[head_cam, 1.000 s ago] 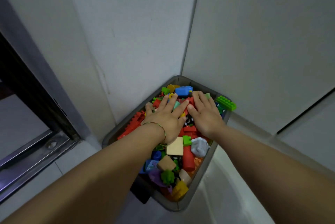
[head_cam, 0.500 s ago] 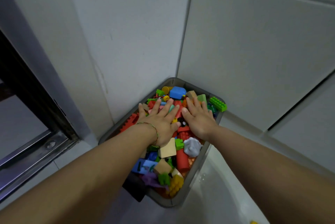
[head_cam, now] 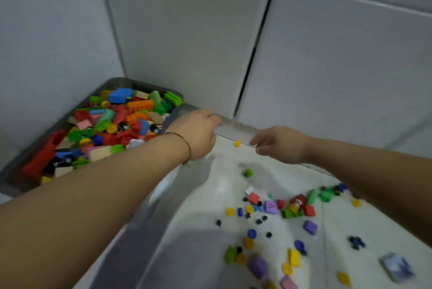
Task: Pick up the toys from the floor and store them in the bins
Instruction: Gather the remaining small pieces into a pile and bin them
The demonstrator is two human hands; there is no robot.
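Note:
A grey bin (head_cam: 121,82) stands in the corner at the left, heaped with colourful toy bricks (head_cam: 121,120). My left hand (head_cam: 198,134) hovers just past the bin's right corner, seen from the back, fingers curled down and the palm hidden. My right hand (head_cam: 280,144) hangs over the floor to its right, fingers loosely bent and apart, nothing in them. A small yellow round piece (head_cam: 237,143) lies on the floor between the two hands. A green piece (head_cam: 248,173) lies a little nearer. Several toys (head_cam: 280,206) are scattered over the floor at the lower right.
White walls meet behind the bin. White panels with a dark vertical gap (head_cam: 254,54) rise on the right. A purple block (head_cam: 257,266) and a flat blue-white card (head_cam: 397,267) lie on the white floor near the bottom edge.
Both hands have lifted off the heap in the bin and swung right, out over the floor. My view has turned right, so the scattered floor toys now show.

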